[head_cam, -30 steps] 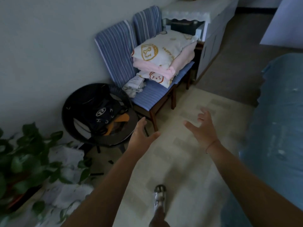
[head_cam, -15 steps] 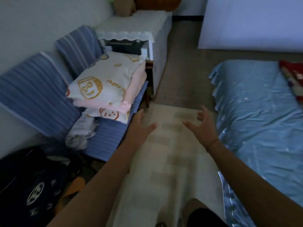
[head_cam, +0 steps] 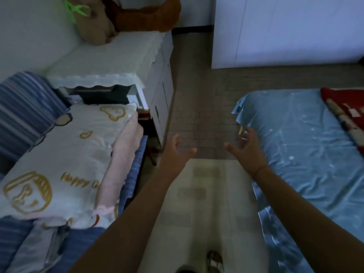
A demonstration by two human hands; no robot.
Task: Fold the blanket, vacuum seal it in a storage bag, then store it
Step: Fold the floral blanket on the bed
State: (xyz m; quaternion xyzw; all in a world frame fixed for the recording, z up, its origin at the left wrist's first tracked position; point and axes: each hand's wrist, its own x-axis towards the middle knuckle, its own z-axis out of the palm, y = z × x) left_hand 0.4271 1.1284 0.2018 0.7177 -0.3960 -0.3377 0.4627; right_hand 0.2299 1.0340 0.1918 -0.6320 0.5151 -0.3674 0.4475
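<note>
Both arms are stretched out over the pale floor mat [head_cam: 204, 203] in the gap between chair and bed. The left hand [head_cam: 175, 152] and the right hand [head_cam: 248, 150] hang there with fingers spread and loose, holding nothing and touching nothing.

The blanket for this job looks to be the red patterned one [head_cam: 346, 115] lying on the blue bedsheet [head_cam: 307, 158], though only its near-left corner shows at the right edge, so I would not swear to it. It lies far and to the right of both hands, well apart from them, and the visible edge runs slantwise from far-left to near-right. The right hand is plainly the nearer; it hovers just over the bed's left edge.

On the left, a folded stack [head_cam: 65, 158] of a white printed quilt over pink bedding sits on the striped blue chair [head_cam: 23, 107], near the left forearm. Gold writing on the quilt reads "Happy D…", the rest cut off by the fold; no other label is legible.
</note>
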